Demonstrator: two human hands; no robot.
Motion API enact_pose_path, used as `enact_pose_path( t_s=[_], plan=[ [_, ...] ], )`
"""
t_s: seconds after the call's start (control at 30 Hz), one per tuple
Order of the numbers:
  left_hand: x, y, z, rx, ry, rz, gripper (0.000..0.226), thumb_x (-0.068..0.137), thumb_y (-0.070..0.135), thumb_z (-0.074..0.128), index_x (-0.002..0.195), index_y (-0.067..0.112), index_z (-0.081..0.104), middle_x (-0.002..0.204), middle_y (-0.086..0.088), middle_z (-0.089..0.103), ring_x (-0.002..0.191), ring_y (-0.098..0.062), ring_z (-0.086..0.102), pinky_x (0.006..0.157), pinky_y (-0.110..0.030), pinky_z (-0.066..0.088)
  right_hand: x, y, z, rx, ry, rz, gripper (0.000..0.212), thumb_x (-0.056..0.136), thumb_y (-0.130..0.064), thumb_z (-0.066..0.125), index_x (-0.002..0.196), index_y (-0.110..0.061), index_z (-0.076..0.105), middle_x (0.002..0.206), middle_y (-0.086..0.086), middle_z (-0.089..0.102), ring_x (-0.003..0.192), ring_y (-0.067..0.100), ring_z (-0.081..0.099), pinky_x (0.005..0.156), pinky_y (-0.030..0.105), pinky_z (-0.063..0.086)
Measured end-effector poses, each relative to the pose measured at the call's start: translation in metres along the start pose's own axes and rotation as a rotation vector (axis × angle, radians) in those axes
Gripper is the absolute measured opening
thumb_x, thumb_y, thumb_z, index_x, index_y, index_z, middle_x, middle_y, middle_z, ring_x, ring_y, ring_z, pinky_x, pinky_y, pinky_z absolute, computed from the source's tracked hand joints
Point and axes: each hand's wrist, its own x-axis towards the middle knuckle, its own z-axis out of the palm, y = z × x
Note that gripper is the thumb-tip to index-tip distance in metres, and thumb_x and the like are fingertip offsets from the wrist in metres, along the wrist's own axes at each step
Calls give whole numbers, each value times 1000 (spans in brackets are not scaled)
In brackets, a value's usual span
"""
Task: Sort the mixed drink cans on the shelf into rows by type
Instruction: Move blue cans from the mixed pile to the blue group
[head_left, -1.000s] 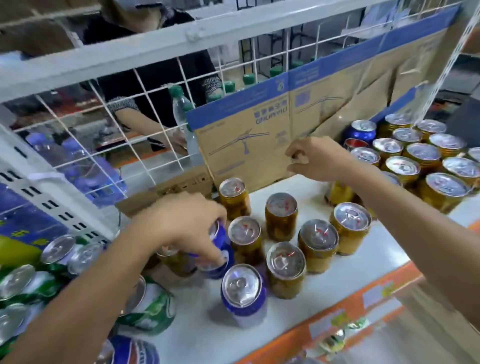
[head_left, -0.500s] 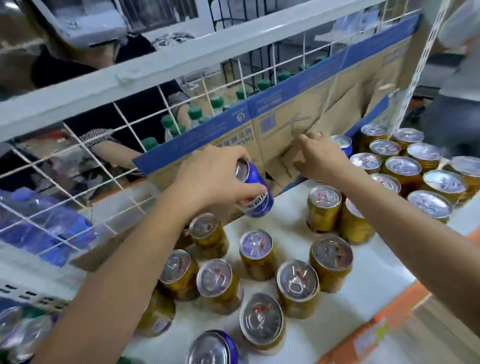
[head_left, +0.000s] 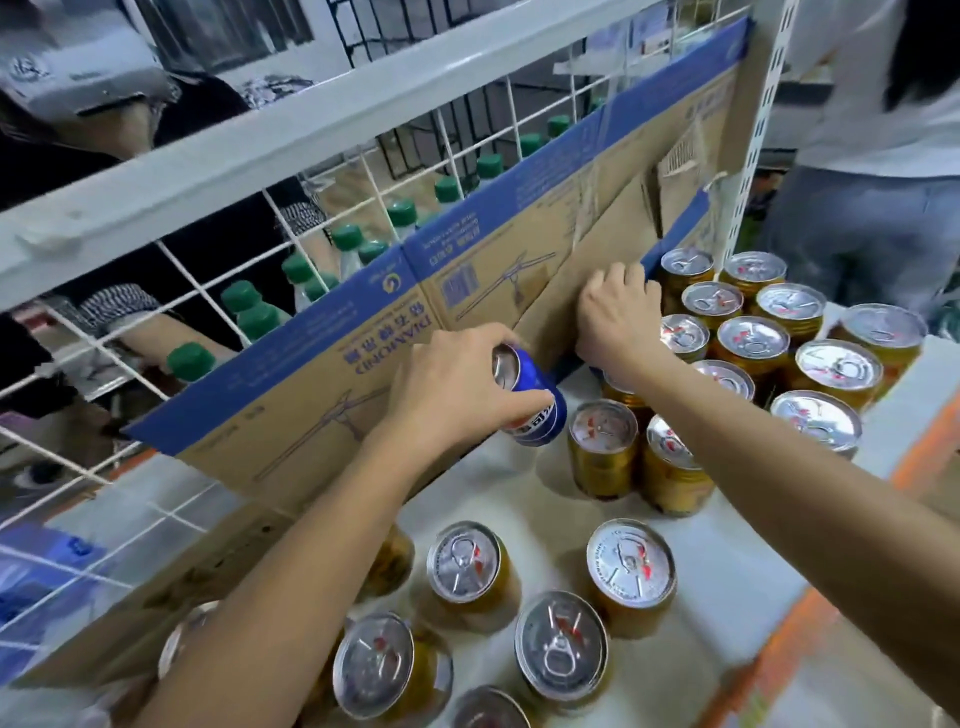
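My left hand (head_left: 452, 384) grips a blue can (head_left: 537, 410), held tilted in the air just in front of the cardboard sheet (head_left: 467, 291). My right hand (head_left: 615, 317) is curled, knuckles up, against the cardboard at the back of the white shelf (head_left: 753, 571); what lies under its fingers is hidden. Several gold cans (head_left: 753, 338) stand packed in rows at the back right. Two more gold cans (head_left: 602, 441) stand below my right wrist. Other loose gold cans (head_left: 561, 644) stand near the front.
A white wire grid (head_left: 208, 291) backs the shelf, with green-capped bottles (head_left: 254, 312) behind the cardboard. One person (head_left: 78, 156) works beyond the grid, and another (head_left: 857, 208) stands at the right. An orange strip (head_left: 919, 457) edges the shelf front.
My left hand lifted the blue can from among the left-hand cans and carried it right, toward the back. My right hand stayed against the cardboard.
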Motion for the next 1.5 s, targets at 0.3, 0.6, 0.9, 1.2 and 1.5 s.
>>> enact_pose_path(
  t_s=[0.3, 0.6, 0.9, 1.2, 1.5],
  plan=[
    [-18, 0, -4, -6, 41, -24, 54, 68, 60, 69, 116, 38, 55, 110, 6, 66, 99, -20, 61, 87, -37, 53, -9, 7, -22, 237, -149, -35, 56, 78, -8, 70, 123, -10, 38, 127, 17, 30, 116, 41, 37, 90, 52, 41],
    [-82, -23, -46, -9, 139, -138, 62, 68, 64, 69, 121, 36, 54, 107, 10, 60, 95, -12, 57, 85, -33, 51, -60, -45, -99, 211, 57, -414, 63, 72, -17, 66, 129, -8, 43, 125, 14, 46, 115, 33, 39, 92, 39, 33],
    [-240, -73, -110, -79, 332, -364, 62, 60, 57, 75, 115, 39, 55, 106, 17, 55, 95, -8, 52, 80, -25, 39, -161, -134, -189, 553, -99, -805, 69, 64, -6, 77, 125, -17, 46, 118, 4, 51, 103, 22, 51, 76, 32, 40],
    [-472, -148, -147, -48, 571, -659, 66, 62, 58, 77, 121, 33, 59, 119, 11, 61, 104, -10, 55, 86, -23, 38, -322, -283, -214, 637, -206, -1122, 81, 65, -12, 81, 136, -25, 45, 121, -2, 48, 115, 16, 44, 89, 13, 31],
    [-699, -200, -151, -10, 720, -954, 62, 51, 65, 67, 106, 36, 64, 104, 12, 68, 95, -13, 64, 86, -35, 51, -506, -440, -230, 640, -318, -1439, 78, 69, -23, 82, 136, -27, 43, 130, 0, 42, 120, 15, 41, 91, 20, 32]
  ],
)
